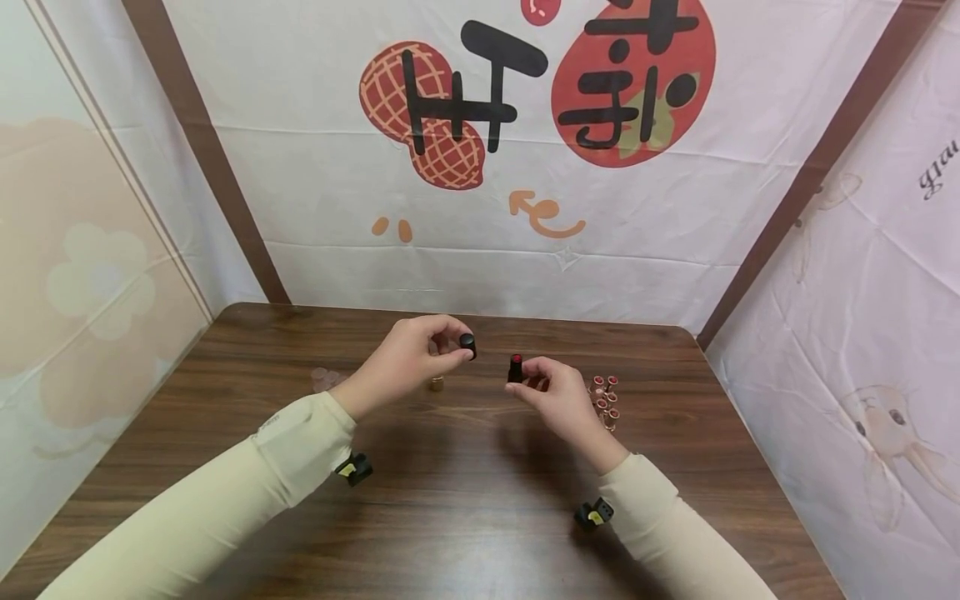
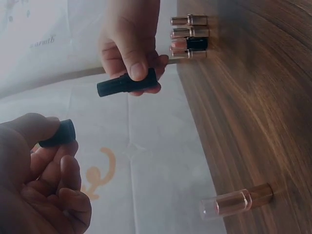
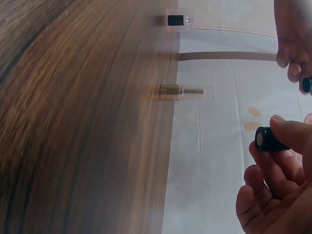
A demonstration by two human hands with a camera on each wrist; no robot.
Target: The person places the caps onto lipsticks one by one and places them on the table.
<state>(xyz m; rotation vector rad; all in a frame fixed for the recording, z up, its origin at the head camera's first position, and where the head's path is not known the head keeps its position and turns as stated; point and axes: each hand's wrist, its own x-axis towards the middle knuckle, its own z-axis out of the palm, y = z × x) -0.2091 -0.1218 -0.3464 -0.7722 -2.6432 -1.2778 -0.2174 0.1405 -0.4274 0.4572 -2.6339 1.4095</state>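
Observation:
Between thumb and fingers, my left hand pinches a small black lipstick cap, seen in the left wrist view as a short black cylinder. My right hand holds an uncapped black lipstick upright by its lower part, its red tip showing on top. The cap and the lipstick are apart, both raised above the table. Partly behind the left hand stands a gold lipstick with a clear cap. Beside the right hand is a group of rose-gold lipsticks with red tops; one among them has a black base.
A brown wood-grain table lies under both hands. At its left, beyond the left wrist, are pinkish clear pieces, partly hidden; a clear container with a black part appears in the right wrist view. Printed cloth hangs behind the table.

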